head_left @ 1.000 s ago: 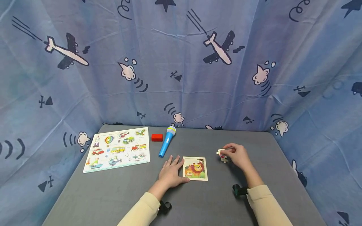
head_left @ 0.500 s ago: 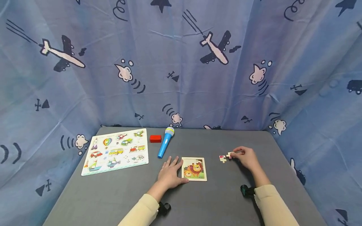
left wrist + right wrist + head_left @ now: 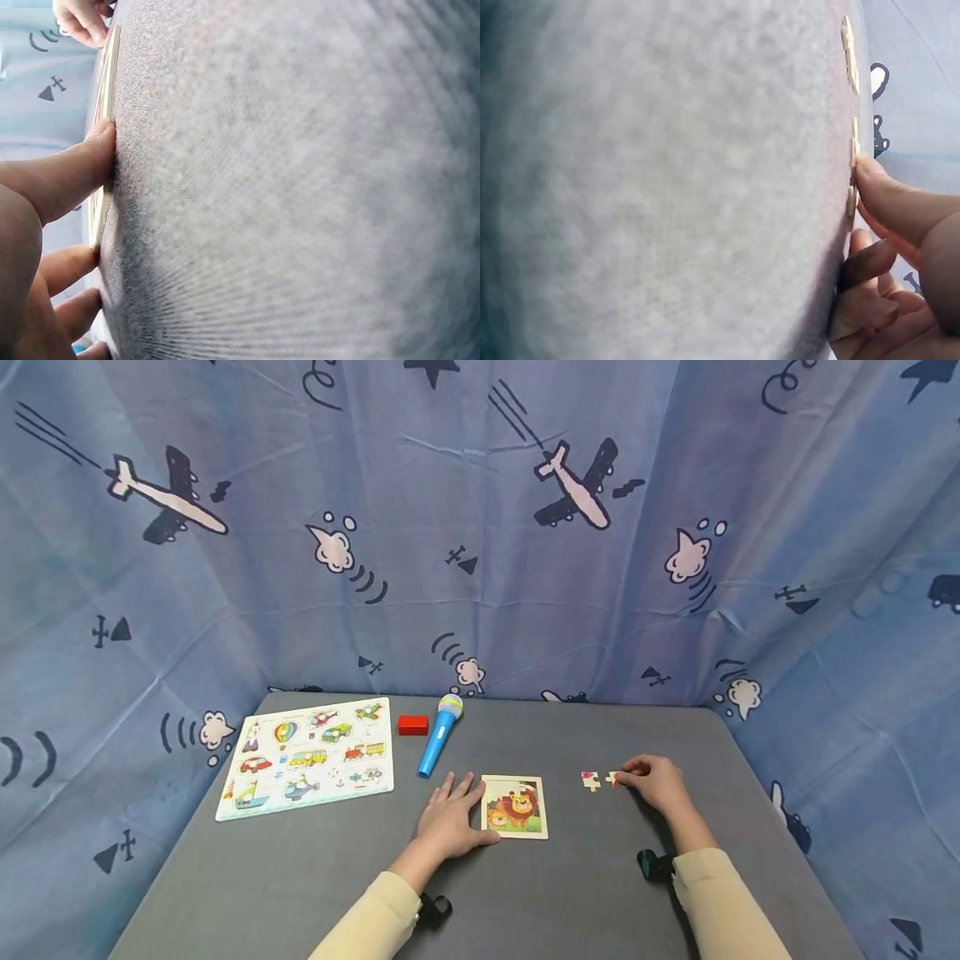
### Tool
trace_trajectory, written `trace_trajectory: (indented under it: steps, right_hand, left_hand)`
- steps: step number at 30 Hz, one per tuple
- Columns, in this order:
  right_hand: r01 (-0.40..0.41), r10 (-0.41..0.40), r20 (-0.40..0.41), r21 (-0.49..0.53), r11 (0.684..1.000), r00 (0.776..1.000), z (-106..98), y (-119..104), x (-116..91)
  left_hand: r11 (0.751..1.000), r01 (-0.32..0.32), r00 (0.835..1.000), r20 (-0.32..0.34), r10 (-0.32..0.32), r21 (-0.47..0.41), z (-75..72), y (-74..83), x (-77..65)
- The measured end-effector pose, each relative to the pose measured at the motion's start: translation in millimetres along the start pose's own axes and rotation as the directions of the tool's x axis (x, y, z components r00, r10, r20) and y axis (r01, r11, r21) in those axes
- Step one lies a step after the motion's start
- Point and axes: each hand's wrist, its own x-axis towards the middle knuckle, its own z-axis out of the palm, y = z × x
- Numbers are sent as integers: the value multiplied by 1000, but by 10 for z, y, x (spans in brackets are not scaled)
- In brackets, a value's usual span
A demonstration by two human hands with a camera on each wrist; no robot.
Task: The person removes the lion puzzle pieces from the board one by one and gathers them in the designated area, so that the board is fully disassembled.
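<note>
My left hand (image 3: 447, 823) lies with spread fingers at the left edge of a square lion puzzle (image 3: 515, 807). Its thumb touches the puzzle's near left corner, and in the left wrist view the thumb (image 3: 90, 161) rests against the pale edge. Over to the right, my right hand (image 3: 655, 783) holds a small jigsaw piece (image 3: 612, 778) at the table surface, partly covered by the fingers. Another jigsaw piece (image 3: 590, 781), pink and cream, lies flat just left of it, apart from it. The right wrist view shows the thumb (image 3: 881, 187) on the held piece and the other fingers curled.
A board with vehicle pictures (image 3: 307, 758) lies at the left of the grey table (image 3: 540, 902). Behind the lion puzzle are a red block (image 3: 413, 725) and a blue toy microphone (image 3: 441, 737). A blue patterned curtain (image 3: 480, 527) hangs along the table's back.
My right hand has moved right and separated the two jigsaw pieces, leaving one on the table. The held piece has since turned and come down slightly. My left hand stays put.
</note>
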Motion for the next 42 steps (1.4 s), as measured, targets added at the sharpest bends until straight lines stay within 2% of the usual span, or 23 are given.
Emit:
trace_trajectory:
  steps: [6,14,17,23,33,38,42]
  right_hand:
    - [20,-20,-27,3,1000,999,-28,-104,-52]
    - [116,-114,-21,147,982,993,-91,-559,-161]
    - [168,-164,-40,139,976,986,-70,-707,-178]
    - [210,-204,-60,129,969,977,62,-878,-191]
    - [181,-189,17,205,962,982,348,-1124,-243]
    - [189,-206,64,201,961,977,520,-1200,-273]
    - [196,-211,67,184,963,975,632,-1237,-295]
  left_hand:
    - [1000,3,1000,4,-3,-1,-5,2,8]
    - [1000,2,1000,-5,-2,2,12,-6,14]
    - [1000,-2,1000,-8,2,-5,13,-1,8]
    - [1000,-1,1000,-12,1,-8,11,4,3]
    - [1000,-5,1000,-14,5,1,3,7,4]
    - [1000,0,1000,-18,0,4,5,10,-1]
    - [1000,-1,1000,-22,2,4,10,5,3]
